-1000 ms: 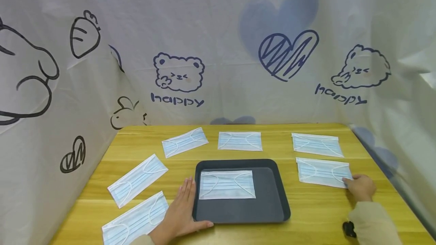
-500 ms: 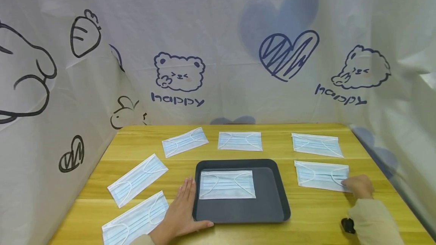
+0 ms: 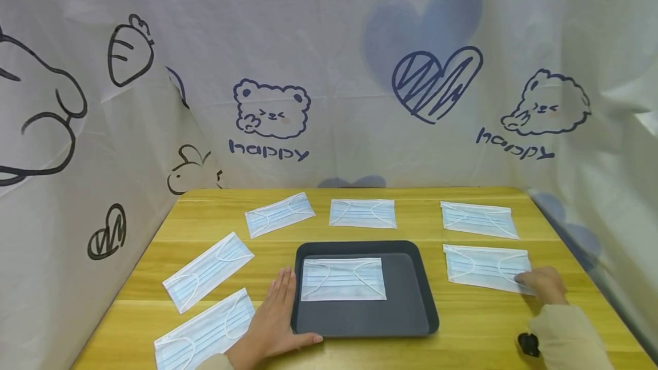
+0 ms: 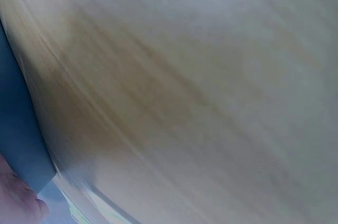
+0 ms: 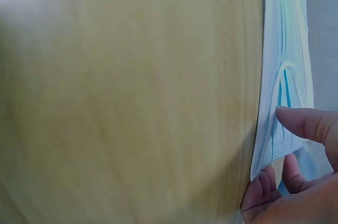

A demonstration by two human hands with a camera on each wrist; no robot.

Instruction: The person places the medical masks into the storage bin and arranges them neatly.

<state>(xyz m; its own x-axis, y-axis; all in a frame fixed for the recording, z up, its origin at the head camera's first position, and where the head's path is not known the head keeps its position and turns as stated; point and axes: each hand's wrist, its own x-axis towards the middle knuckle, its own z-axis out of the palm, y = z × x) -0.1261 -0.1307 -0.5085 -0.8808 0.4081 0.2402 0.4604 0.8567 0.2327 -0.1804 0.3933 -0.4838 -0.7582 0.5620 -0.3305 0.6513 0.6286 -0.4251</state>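
We've got our right hand (image 3: 542, 284) over by the right edge of the wooden surface (image 3: 478, 324), pinching the near-right mask (image 3: 483, 266) by its right end, thumb on its face and the other fingers curled in at the corner. We can't really tell if that end is off the wood. The mask sits between the tray (image 3: 406, 307) and the surface's right edge, with the far-right mask (image 3: 478, 220) just beyond it, towards the far right corner.

Our left hand (image 3: 272, 321) isn't grasping anything: fingers straight along the tray's left edge, thumb out by its near left corner. Inside the tray there's one mask (image 3: 343, 280), tucked towards the left edge.

Two more lie near the surface's far edge, a straight mask (image 3: 362, 213) and a tilted mask (image 3: 280, 214). Down the left edge we've got an upper-left mask (image 3: 208, 272) and a near-left mask (image 3: 205, 330), both angled. A doodled white sheet (image 3: 349, 101) hangs behind it all.
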